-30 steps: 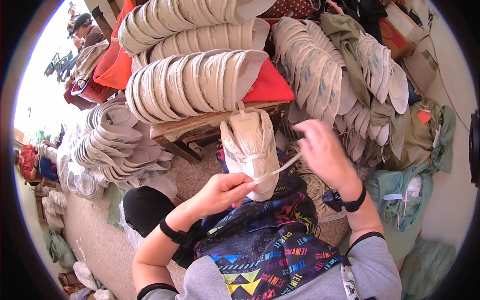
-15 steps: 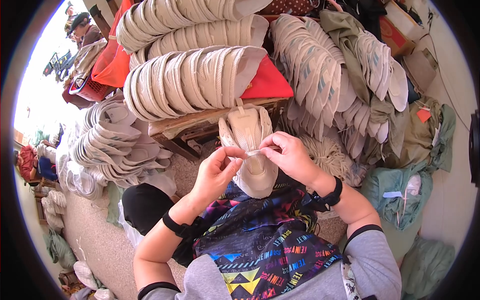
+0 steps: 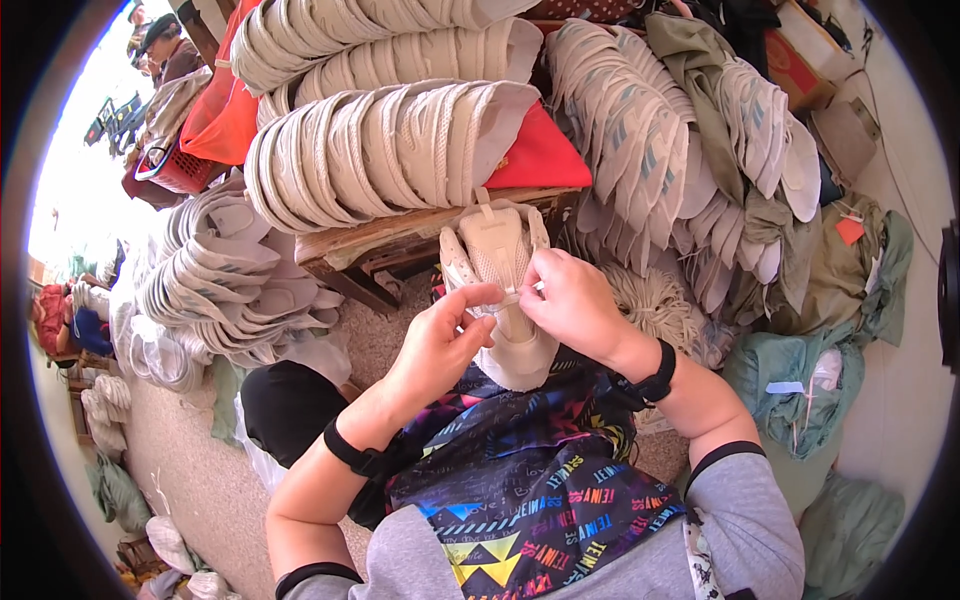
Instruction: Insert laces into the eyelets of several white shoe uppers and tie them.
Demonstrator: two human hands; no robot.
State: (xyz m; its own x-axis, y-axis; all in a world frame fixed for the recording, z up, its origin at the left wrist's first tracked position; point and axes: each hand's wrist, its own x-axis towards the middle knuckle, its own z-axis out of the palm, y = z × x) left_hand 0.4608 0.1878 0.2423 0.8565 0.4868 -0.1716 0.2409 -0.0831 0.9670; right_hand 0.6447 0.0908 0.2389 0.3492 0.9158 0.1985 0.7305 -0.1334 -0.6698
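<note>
A cream shoe upper (image 3: 518,362) lies over my lap, toe toward me, its tongue (image 3: 495,255) and pull loop pointing at the wooden bench. Across the lower tongue runs a short pale shoelace (image 3: 510,299). My right hand (image 3: 572,305) pinches the lace between thumb and index finger at the right eyelet edge. From the left, my left hand (image 3: 445,335) reaches in with curled fingers, its fingertips closed at the lace's other end. The fingers partly cover the lace and the eyelets there.
Nested rows of cream uppers (image 3: 370,155) and a red cloth (image 3: 540,150) lie on the wooden bench (image 3: 350,245) ahead. More stacked uppers stand left (image 3: 205,270) and right (image 3: 625,130). A bundle of pale laces (image 3: 650,300) hangs beyond my right hand. Green bags (image 3: 800,385) sit at right.
My right hand has turned inward, its fingers curling closer over the lace. My left hand has shifted slightly right, still at the lace. The shoe upper stays nearly in place.
</note>
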